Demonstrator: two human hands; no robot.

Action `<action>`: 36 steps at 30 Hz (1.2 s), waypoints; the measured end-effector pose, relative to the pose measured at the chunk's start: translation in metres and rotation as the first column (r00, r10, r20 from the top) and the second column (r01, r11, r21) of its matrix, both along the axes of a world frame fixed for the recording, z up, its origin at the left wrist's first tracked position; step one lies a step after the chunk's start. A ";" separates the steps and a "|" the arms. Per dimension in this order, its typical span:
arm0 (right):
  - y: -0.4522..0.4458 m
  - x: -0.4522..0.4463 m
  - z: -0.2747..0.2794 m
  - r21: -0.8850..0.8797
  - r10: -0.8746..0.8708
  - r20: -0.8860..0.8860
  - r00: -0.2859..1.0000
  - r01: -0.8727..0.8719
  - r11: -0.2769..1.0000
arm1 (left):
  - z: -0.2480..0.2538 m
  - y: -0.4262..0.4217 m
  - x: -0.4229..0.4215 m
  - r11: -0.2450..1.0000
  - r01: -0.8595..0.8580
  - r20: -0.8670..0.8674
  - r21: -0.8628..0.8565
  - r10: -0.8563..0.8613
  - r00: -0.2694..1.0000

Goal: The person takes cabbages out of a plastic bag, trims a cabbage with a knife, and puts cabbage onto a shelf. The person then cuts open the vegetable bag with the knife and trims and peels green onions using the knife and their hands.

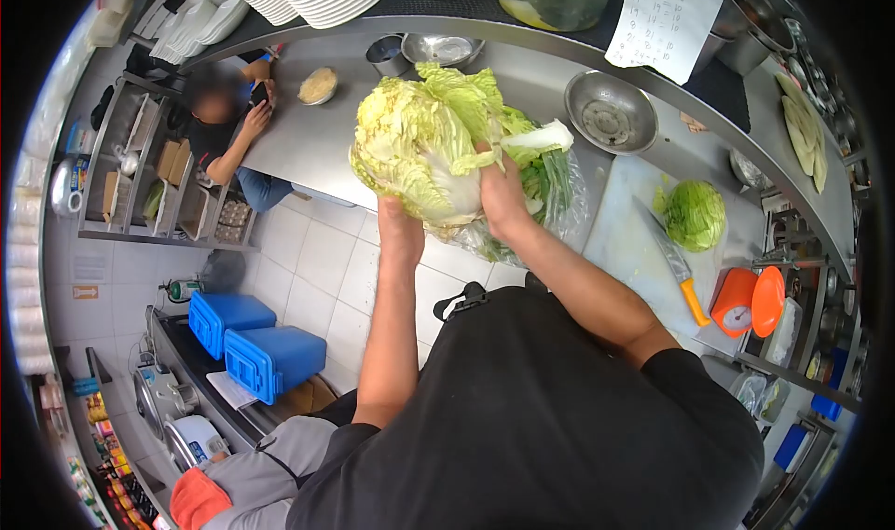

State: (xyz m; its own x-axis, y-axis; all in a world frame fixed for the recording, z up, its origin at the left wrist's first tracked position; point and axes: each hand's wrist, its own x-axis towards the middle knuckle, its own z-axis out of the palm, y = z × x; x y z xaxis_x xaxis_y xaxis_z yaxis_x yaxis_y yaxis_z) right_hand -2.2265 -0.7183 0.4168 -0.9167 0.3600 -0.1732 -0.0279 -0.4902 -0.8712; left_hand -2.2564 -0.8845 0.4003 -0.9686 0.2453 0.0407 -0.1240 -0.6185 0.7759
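A large napa cabbage (406,143), pale green with ruffled leaves, is held up in front of me between both hands. My left hand (400,234) grips it from below at its near left side; most of its fingers are behind the cabbage. On the right side my right hand (504,194) is wrapped round it, beside a loose leaf with a white stalk (539,139). Behind and beneath, a clear plastic bag of leafy greens (550,194) lies at the counter's edge.
On the right, a white cutting board (615,222) bears a knife with an orange handle (691,297) and a green cabbage (695,216). An orange scale (735,303) stands beside it. A metal bowl (611,112) sits behind. A person (219,120) holding a phone is at the counter's far left.
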 end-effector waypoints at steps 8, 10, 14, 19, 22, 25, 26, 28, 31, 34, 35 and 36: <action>-0.010 0.011 0.009 0.443 -0.085 -0.135 0.987 0.137 0.886 | -0.002 0.032 0.028 0.952 -0.156 -0.103 -0.261 0.133 0.986; -0.009 0.007 0.007 0.412 -0.089 -0.145 0.985 0.142 0.900 | -0.006 0.032 0.023 0.965 -0.156 -0.130 -0.213 0.131 0.983; -0.003 -0.005 -0.003 0.403 -0.135 -0.169 0.976 0.194 0.894 | -0.021 0.028 0.022 0.992 -0.074 -0.057 -0.101 0.068 0.996; -0.001 -0.013 -0.002 0.212 -0.164 -0.139 0.977 0.192 0.958 | -0.042 0.011 0.014 0.997 0.067 0.022 -0.027 -0.066 0.998; 0.002 -0.014 0.006 -0.060 -0.195 -0.038 0.980 0.192 0.979 | -0.047 0.002 0.008 0.992 0.127 0.035 -0.016 -0.127 0.991; 0.011 -0.016 0.008 -0.366 -0.135 0.076 0.988 0.154 0.918 | -0.043 0.000 0.009 0.986 0.150 0.054 0.072 -0.154 0.987; 0.015 -0.018 0.007 -0.468 -0.101 0.103 0.990 0.137 0.873 | -0.032 0.002 0.011 0.985 0.136 0.058 0.104 -0.143 0.988; 0.016 -0.020 0.004 -0.547 -0.037 0.115 0.993 0.095 0.832 | -0.024 0.001 0.014 0.971 0.120 0.089 0.209 -0.141 0.986; 0.026 -0.024 -0.014 -0.695 0.089 0.069 0.994 -0.017 0.719 | -0.021 -0.001 0.013 0.965 0.078 0.103 0.252 -0.107 0.989; 0.046 -0.022 -0.025 -0.650 0.108 0.026 0.994 -0.065 0.757 | -0.021 -0.009 0.015 0.953 -0.004 0.105 0.303 -0.029 0.994; 0.054 -0.018 -0.026 -0.597 0.096 0.019 0.995 -0.066 0.799 | -0.020 -0.013 0.014 0.954 -0.012 0.094 0.300 -0.016 0.995; 0.064 -0.012 -0.026 -0.470 0.087 0.049 0.995 -0.054 0.881 | -0.020 -0.019 0.010 0.954 -0.022 0.081 0.300 -0.002 0.997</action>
State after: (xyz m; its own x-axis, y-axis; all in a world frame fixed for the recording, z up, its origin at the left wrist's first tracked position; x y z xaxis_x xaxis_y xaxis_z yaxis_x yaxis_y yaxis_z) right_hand -2.2388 -0.6546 0.3906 -0.9172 0.1565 -0.3665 0.0721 -0.8393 -0.5389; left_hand -2.2460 -0.9039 0.3804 -0.9740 0.2238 0.0338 -0.1703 -0.8229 0.5421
